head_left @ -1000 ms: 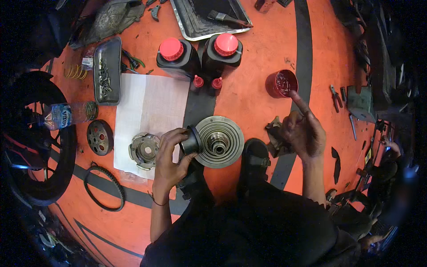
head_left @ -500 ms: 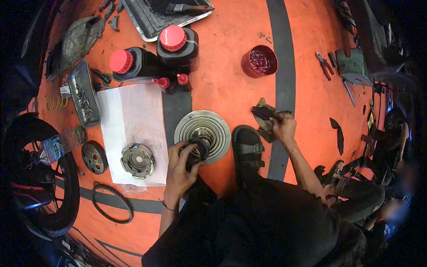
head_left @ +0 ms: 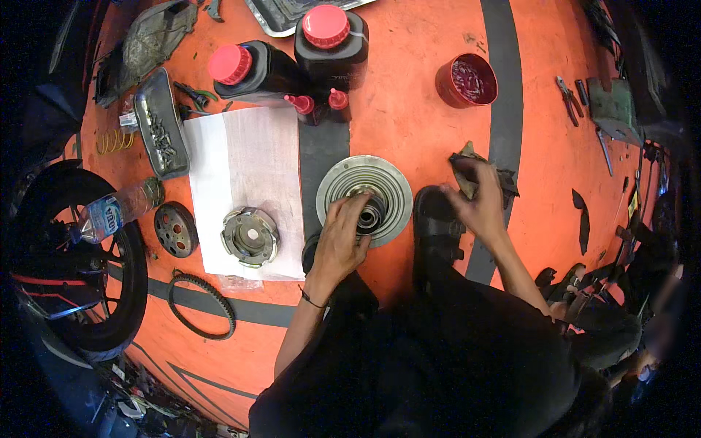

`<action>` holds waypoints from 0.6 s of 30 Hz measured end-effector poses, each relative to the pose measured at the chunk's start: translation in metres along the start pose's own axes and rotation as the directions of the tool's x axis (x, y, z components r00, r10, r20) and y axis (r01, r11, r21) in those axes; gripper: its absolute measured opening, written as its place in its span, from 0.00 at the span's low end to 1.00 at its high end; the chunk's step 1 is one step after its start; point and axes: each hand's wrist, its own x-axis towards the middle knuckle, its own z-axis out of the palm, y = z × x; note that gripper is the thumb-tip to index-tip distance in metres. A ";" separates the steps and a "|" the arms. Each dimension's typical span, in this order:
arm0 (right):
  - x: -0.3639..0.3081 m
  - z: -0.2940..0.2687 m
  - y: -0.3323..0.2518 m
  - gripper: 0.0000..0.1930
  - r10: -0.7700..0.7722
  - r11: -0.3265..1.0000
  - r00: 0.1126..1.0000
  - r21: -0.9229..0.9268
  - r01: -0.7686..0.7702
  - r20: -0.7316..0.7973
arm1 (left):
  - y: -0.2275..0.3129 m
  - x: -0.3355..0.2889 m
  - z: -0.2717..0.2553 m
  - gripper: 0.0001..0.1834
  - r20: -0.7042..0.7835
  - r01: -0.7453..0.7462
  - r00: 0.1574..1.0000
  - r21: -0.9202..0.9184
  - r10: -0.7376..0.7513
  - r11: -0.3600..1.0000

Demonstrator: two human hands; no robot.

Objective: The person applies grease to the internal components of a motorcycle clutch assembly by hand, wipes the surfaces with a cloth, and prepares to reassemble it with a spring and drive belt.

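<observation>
A round metal pulley [head_left: 399,188] with concentric rings lies on the floor in front of me. At its centre is a dark, hollow, ring-shaped part [head_left: 375,212], and my left hand [head_left: 340,237] has its fingers and thumb closed round this part's near left side. The palm hides part of it. Right of the pulley, my right hand [head_left: 482,208] hovers at a crumpled dark rag [head_left: 508,182], thumb stretched away from the bent fingers. The rag lies partly under those fingers. My sandalled foot [head_left: 436,226] is between the pulley and the right hand.
White paper [head_left: 212,190] bears a round clutch [head_left: 250,236]. Nearby are a perforated disc [head_left: 175,229], a drive belt [head_left: 228,305] and a tray [head_left: 182,160] of small parts. Beyond stand red-capped bottles [head_left: 332,62] and a red tub [head_left: 444,84]; pliers [head_left: 568,101] lie right.
My view has shifted, so the floor things appear further right and higher. The dark ring part now sits over the pulley's centre. My right hand's grip on the rag has loosened.
</observation>
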 end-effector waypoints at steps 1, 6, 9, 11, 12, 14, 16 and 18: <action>0.000 0.008 -0.016 0.29 0.084 0.983 0.986 0.147 -0.105 0.143 | -0.002 0.001 0.001 0.44 0.005 -0.004 1.000 -0.007 0.004 1.000; 0.000 0.032 -0.050 0.36 -0.232 0.937 0.885 0.338 0.091 0.404 | -0.016 -0.008 0.005 0.44 -0.068 0.066 0.996 0.026 -0.065 0.997; 0.003 0.033 -0.068 0.39 -0.307 0.945 0.821 0.255 0.203 0.482 | -0.031 -0.018 0.004 0.42 -0.095 0.102 0.991 0.100 -0.092 0.990; 0.002 0.037 -0.080 0.42 -0.396 0.918 0.775 0.187 0.350 0.493 | -0.038 -0.020 0.005 0.41 -0.098 0.090 0.992 0.086 -0.081 0.992; 0.004 0.037 -0.096 0.42 -0.455 0.885 0.754 0.149 0.441 0.474 | -0.043 -0.021 0.007 0.39 -0.102 0.090 0.992 0.102 -0.079 0.991; 0.012 0.042 -0.124 0.41 -0.597 0.790 0.702 0.134 0.598 0.388 | -0.062 -0.026 0.018 0.37 -0.110 0.094 0.991 0.113 -0.081 0.989; 0.017 0.052 -0.149 0.39 -0.748 0.661 0.617 0.193 0.726 0.244 | -0.051 -0.024 0.024 0.32 -0.132 0.212 0.953 -0.361 -0.274 0.908; 0.019 0.068 -0.160 0.37 -0.761 0.639 0.554 0.243 0.729 0.339 | -0.051 -0.028 0.031 0.28 -0.160 0.220 0.911 -0.590 -0.380 0.777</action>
